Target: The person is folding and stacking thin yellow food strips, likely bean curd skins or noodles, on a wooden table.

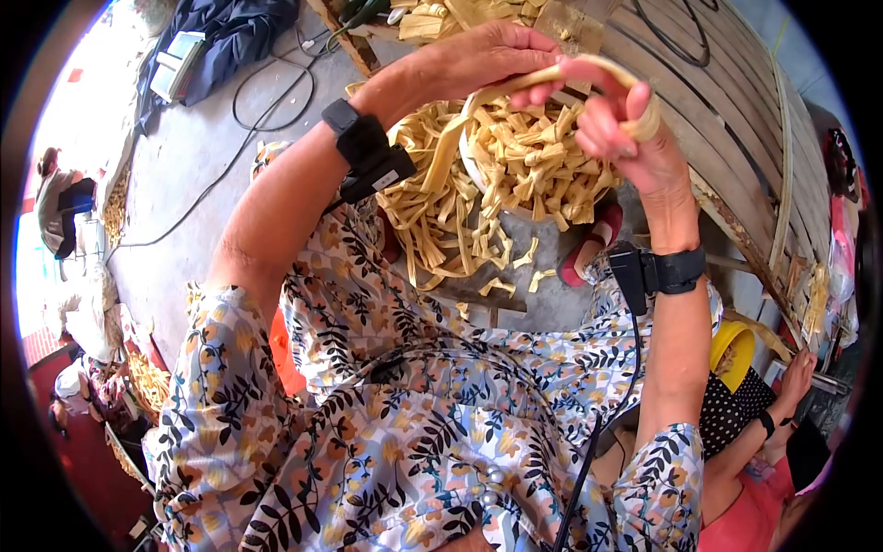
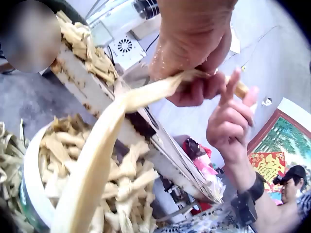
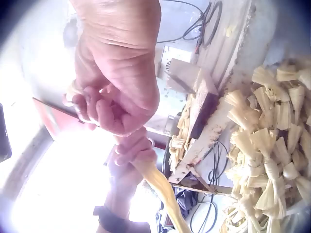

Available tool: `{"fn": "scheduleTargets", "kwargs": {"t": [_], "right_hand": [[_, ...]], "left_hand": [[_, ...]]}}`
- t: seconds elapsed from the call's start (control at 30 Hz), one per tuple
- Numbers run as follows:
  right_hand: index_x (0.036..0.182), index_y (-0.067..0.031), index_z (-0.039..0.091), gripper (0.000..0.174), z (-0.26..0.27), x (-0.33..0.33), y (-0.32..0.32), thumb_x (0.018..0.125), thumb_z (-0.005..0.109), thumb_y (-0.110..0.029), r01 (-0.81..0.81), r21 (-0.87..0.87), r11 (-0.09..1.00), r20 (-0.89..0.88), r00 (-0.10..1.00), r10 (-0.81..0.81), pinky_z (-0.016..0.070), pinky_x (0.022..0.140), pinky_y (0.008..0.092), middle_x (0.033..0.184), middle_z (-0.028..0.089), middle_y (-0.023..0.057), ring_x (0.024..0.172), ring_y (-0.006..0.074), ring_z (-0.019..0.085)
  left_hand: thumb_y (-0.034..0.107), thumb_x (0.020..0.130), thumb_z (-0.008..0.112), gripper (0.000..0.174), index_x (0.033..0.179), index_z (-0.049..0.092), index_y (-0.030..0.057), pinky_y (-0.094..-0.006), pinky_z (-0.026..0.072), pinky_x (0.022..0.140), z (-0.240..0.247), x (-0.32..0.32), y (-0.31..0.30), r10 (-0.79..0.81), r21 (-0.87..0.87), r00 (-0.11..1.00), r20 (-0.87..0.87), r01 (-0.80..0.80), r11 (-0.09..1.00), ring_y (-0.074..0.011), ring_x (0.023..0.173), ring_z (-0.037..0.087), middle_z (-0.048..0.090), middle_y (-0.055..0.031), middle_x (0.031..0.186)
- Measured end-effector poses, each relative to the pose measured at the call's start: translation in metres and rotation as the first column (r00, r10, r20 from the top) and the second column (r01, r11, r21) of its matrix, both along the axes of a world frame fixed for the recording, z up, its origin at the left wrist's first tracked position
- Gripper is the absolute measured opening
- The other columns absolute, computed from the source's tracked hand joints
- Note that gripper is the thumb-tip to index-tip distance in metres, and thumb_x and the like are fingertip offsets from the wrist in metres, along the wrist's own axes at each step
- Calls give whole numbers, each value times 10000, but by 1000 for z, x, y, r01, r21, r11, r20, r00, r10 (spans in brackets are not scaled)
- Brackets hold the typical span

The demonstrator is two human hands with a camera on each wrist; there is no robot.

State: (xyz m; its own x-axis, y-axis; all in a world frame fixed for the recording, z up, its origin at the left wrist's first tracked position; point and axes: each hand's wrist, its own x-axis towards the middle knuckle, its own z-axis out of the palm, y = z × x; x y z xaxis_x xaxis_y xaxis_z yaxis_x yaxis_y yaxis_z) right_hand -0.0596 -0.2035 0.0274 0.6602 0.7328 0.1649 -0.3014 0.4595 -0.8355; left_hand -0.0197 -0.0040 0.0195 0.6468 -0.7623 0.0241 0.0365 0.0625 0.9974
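Observation:
A long, pale yellow strip (image 2: 92, 165), which looks like tofu skin, runs through both hands above a heap of knotted pieces. My left hand (image 1: 501, 55) pinches it, and a long tail hangs toward the heap. My right hand (image 1: 635, 133) has curled fingers, with the strip's other end bent in a loop around them. In the right wrist view the right hand (image 3: 119, 73) is close beside the left hand (image 3: 133, 150), and its palm hides part of the strip. Below, knotted pieces (image 1: 543, 152) fill a white-rimmed tub (image 2: 31, 170), with loose strips (image 1: 428, 230) to its left.
A slatted wooden surface (image 1: 708, 120) with a worn edge stands at the right, bearing more yellow pieces (image 1: 441, 18). A black cable (image 1: 207, 189) crosses the floor at left. Another person's arm (image 1: 763, 432) and a yellow container (image 1: 733, 354) are at lower right.

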Motion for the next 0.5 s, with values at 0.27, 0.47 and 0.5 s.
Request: {"fn": "scheduleTargets", "kwargs": {"t": [0.27, 0.47, 0.5], "right_hand": [[1024, 5, 594, 380, -8, -1, 5, 770, 647, -272, 419, -508, 753, 362, 897, -255, 366, 423, 155, 726, 610, 27, 467, 20, 458], [1010, -20, 610, 341, -4, 0, 5, 756, 670, -239, 430, -470, 771, 382, 886, -261, 344, 436, 153, 654, 563, -20, 466, 8, 410], [1010, -26, 612, 332, -2, 0, 6, 757, 669, -233, 437, -495, 750, 403, 881, -248, 344, 440, 149, 671, 561, -25, 476, 6, 414]], "left_hand": [[401, 882, 429, 444, 1033, 486, -13, -99, 317, 405, -46, -34, -23, -514, -494, 613, -600, 222, 841, 49, 422, 372, 448, 58, 632], [390, 865, 477, 485, 1061, 473, -54, -125, 298, 451, -48, -35, -29, -560, -598, 592, -579, 159, 786, 49, 409, 329, 445, 87, 655], [382, 870, 475, 473, 1053, 476, -55, -126, 290, 449, -49, -34, -29, -526, -569, 616, -586, 149, 809, 48, 409, 326, 451, 89, 658]]}}
